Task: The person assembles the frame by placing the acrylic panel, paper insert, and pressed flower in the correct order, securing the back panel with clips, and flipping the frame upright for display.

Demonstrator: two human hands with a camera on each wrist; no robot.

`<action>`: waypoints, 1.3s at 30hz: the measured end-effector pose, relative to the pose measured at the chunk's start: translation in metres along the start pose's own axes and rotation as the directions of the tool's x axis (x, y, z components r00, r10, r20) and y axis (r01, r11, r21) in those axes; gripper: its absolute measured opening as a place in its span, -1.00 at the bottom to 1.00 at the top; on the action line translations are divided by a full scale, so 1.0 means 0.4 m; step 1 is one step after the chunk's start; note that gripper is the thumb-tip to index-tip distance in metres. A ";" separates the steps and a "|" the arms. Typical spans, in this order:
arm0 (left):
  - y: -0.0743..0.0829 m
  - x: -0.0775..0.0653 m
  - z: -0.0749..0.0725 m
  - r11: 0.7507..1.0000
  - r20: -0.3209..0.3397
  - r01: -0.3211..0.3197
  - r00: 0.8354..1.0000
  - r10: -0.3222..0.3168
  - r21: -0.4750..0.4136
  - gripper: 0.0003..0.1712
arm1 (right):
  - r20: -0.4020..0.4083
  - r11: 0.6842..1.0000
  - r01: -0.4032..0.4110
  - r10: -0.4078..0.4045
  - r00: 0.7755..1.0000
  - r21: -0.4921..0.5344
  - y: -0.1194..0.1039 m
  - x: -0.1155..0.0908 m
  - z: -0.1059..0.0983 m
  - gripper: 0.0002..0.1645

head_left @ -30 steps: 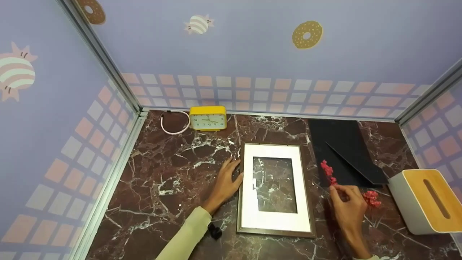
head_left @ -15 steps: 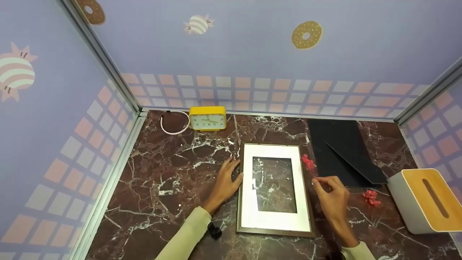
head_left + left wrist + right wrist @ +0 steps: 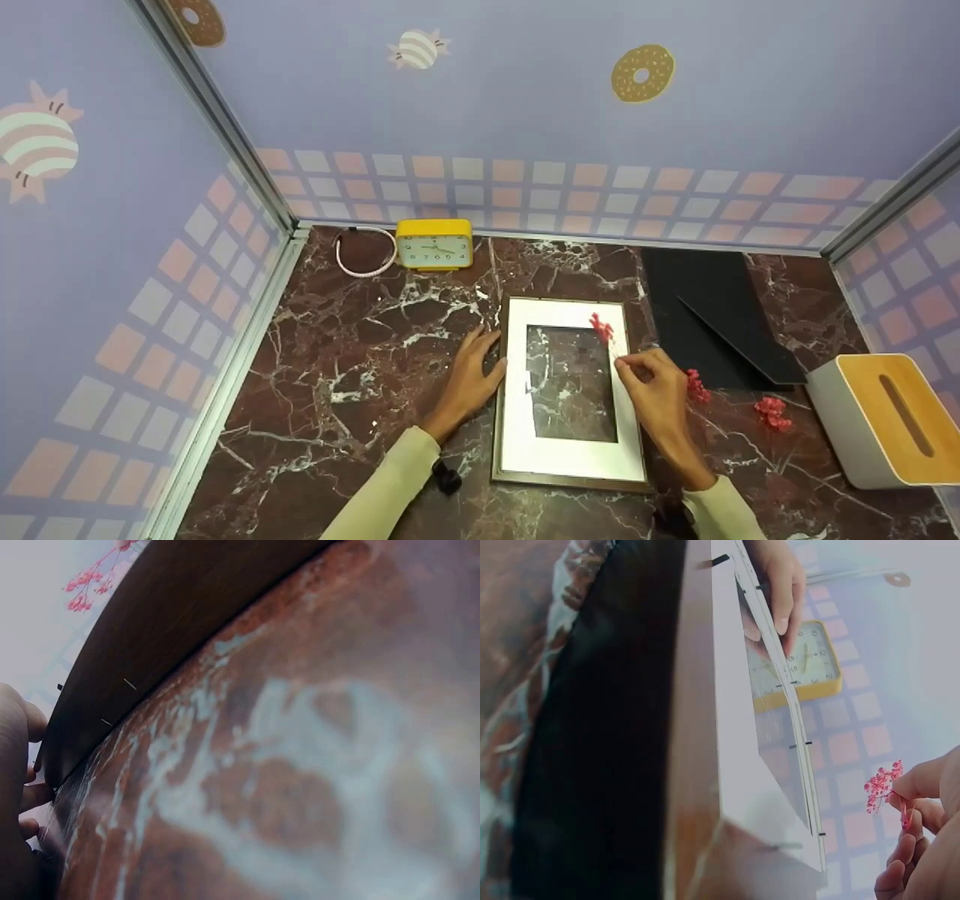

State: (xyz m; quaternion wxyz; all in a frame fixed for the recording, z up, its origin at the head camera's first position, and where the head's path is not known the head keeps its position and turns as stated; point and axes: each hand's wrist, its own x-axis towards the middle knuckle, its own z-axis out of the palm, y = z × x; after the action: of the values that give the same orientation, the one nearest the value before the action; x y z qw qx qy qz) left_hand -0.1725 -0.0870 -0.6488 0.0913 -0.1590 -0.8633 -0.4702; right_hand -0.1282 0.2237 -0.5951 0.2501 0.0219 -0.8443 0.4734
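A picture frame [image 3: 574, 461] with a white mat and a see-through middle lies on the marbled table. My left hand [image 3: 466, 382] rests at its left edge, fingers extended and touching the side. In the left wrist view, those fingertips meet the dark frame edge [image 3: 112, 675]. Between thumb and fingers, my right hand [image 3: 660, 390] pinches a thin-stemmed sprig of pink-red flowers [image 3: 601, 328] over the upper right of the mat. The right wrist view shows that sprig [image 3: 883, 784] in the pinch. Two more flower sprigs lie to the right, one [image 3: 697, 385] beside the right hand, the other [image 3: 772, 414] farther right.
A black backing board [image 3: 697, 277] with a raised flap lies behind the right hand. A tissue box [image 3: 862, 427] with a wooden lid stands at the far right. At the back left are a yellow alarm clock [image 3: 434, 245] and a white ring-shaped band [image 3: 364, 274].
My right hand has carried its flower sprig leftward from beside the black board to over the frame. A sprig that the hand covered now shows. The left hand has stayed put.
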 end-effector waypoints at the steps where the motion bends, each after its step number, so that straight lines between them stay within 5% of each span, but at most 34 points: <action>1: 0.000 0.000 0.000 1.000 -0.004 -0.006 1.000 0.006 -0.003 -0.41 | 0.010 1.000 0.005 -0.005 1.000 0.000 -0.001 0.001 0.006 -0.92; 13: -0.003 0.000 0.000 1.000 0.007 0.007 1.000 -0.007 0.002 -0.41 | 0.147 0.997 -0.008 0.019 0.989 -0.073 -0.011 0.011 0.096 -0.88; 19: -0.002 0.001 0.000 1.000 0.008 0.009 1.000 -0.009 -0.002 -0.41 | 0.298 0.984 -0.074 0.120 0.947 -0.162 -0.031 0.022 0.121 -0.89; 29: -0.004 0.001 0.000 1.000 0.003 0.005 1.000 -0.005 0.002 -0.41 | 0.414 0.953 -0.159 0.257 0.873 -0.256 -0.057 0.048 0.152 -0.85; 39: -0.008 0.002 0.006 0.999 -0.015 -0.022 1.000 0.022 0.027 -0.43 | 0.452 0.961 -0.120 0.226 0.863 -0.251 -0.075 0.031 0.175 -0.82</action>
State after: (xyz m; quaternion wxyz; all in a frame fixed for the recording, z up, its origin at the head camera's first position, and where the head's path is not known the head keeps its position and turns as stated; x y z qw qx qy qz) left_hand -0.1743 -0.0865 -0.6523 0.1050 -0.1636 -0.8670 -0.4588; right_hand -0.1590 0.1530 -0.5957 -0.0077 0.0343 -0.9243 0.3801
